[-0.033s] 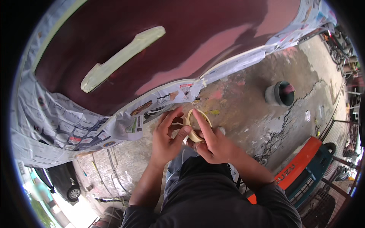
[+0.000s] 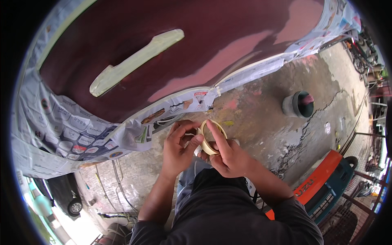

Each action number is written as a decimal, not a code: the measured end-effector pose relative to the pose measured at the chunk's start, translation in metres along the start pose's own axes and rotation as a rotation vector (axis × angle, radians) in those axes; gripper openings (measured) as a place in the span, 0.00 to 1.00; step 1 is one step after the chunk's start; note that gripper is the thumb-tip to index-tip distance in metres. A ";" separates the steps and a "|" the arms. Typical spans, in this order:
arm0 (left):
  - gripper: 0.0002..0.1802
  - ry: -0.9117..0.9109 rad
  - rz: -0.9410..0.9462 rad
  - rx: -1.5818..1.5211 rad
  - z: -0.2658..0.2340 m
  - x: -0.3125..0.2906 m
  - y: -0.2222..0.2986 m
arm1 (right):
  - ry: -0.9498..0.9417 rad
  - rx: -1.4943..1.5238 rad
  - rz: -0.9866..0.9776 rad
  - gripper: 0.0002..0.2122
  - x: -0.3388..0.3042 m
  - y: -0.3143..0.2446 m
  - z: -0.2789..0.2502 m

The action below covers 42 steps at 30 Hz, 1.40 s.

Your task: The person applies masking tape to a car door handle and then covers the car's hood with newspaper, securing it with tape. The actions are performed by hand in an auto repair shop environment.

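A roll of pale yellow masking tape [image 2: 208, 149] is held in front of my body, its ring tilted. My right hand [image 2: 231, 157] grips it, with the index finger stretched along the ring's opening and the other fingers curled under. My left hand [image 2: 178, 148] is closed at the roll's left edge, thumb and bent fingertips against the tape. Beyond my hands stands a dark red car panel [image 2: 134, 92] with pinkish dull patches. Its door handle [image 2: 136, 63] is wrapped in masking tape, and newspaper [image 2: 81, 130] is taped round the panel's edges.
A grey bucket [image 2: 290, 105] with a reddish cloth in it stands on the cracked concrete floor [image 2: 261, 134] to the right. An orange and teal vehicle part [image 2: 324, 175] lies at the lower right. Hoses [image 2: 121, 183] run over the floor at left, near a dark parked car [image 2: 67, 192].
The fingers of my left hand have bent in closer to the roll's edge. My right hand keeps its hold on the tape. The view has shifted slightly.
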<state>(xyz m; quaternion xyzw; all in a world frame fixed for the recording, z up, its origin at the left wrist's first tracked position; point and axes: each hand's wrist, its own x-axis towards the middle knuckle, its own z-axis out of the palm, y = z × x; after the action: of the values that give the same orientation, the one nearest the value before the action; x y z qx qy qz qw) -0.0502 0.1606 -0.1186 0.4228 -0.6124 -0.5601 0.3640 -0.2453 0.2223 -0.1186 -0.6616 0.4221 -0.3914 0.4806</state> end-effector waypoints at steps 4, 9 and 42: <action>0.06 0.043 0.000 -0.038 -0.019 -0.005 -0.014 | -0.015 -0.074 -0.038 0.43 0.013 -0.007 0.020; 0.10 0.267 0.331 0.244 -0.021 -0.009 -0.021 | 0.135 -0.395 0.142 0.15 0.040 0.026 0.010; 0.15 0.984 0.486 -0.798 0.030 0.155 -0.006 | 0.585 -0.726 -0.668 0.11 0.188 0.054 -0.081</action>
<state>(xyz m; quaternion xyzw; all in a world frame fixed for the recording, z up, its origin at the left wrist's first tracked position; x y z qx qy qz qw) -0.1355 0.0286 -0.1320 0.3121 -0.1994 -0.3880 0.8440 -0.2671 0.0120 -0.1312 -0.7457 0.4130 -0.5189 -0.0639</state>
